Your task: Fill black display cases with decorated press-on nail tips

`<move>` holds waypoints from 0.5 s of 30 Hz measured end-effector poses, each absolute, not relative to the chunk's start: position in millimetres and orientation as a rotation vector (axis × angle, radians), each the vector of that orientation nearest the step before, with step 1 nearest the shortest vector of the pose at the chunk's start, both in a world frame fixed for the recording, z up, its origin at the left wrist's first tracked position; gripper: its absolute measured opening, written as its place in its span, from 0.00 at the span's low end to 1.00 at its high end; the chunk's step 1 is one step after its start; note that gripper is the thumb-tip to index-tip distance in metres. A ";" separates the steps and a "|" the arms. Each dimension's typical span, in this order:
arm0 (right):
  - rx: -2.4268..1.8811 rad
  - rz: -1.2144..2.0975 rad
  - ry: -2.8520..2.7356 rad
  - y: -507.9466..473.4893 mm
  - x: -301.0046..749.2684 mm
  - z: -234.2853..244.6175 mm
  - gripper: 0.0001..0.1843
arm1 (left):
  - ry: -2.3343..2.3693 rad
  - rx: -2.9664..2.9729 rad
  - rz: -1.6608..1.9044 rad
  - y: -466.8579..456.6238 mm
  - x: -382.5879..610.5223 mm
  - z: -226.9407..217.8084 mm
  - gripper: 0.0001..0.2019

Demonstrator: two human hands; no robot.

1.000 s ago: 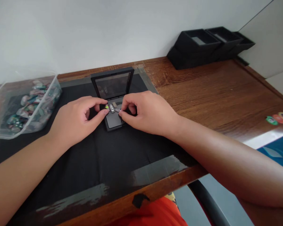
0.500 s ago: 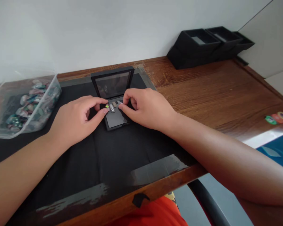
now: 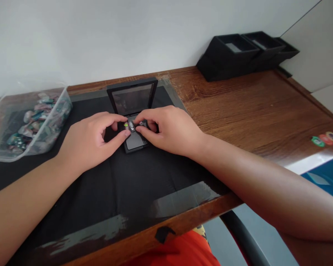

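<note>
A small black case stands open on the black mat, its clear-windowed lid upright at the back. In its tray lies a short row of decorated pieces that look like false nails. My left hand pinches the leftmost false nail, which has yellow-green decoration, between thumb and forefinger. Beside it sits a silvery false nail. My right hand has thumb and forefinger closed just right of the silvery one, over a beige nail that the fingers now hide. Another shiny nail shows partly under the right hand.
At the left stands a clear plastic tub holding many similar colourful pieces. Black stacked bins stand against the wall at the back right. Small round coloured items lie near the right edge. Tape runs along the mat's front.
My right hand has shifted slightly left, from the rightmost nail to the beige one, and covers it now. My left hand stays at the leftmost nail.
</note>
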State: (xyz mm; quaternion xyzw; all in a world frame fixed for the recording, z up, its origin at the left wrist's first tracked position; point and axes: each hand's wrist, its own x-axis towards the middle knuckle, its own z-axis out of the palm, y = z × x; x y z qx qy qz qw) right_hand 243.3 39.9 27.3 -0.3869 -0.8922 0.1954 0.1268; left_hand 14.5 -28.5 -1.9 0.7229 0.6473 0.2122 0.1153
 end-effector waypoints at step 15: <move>-1.248 0.489 -2.525 39.4 232.3 25.6 0.09 | 1.913 2.103 0.619 -29.0 15.1 -2.0 0.20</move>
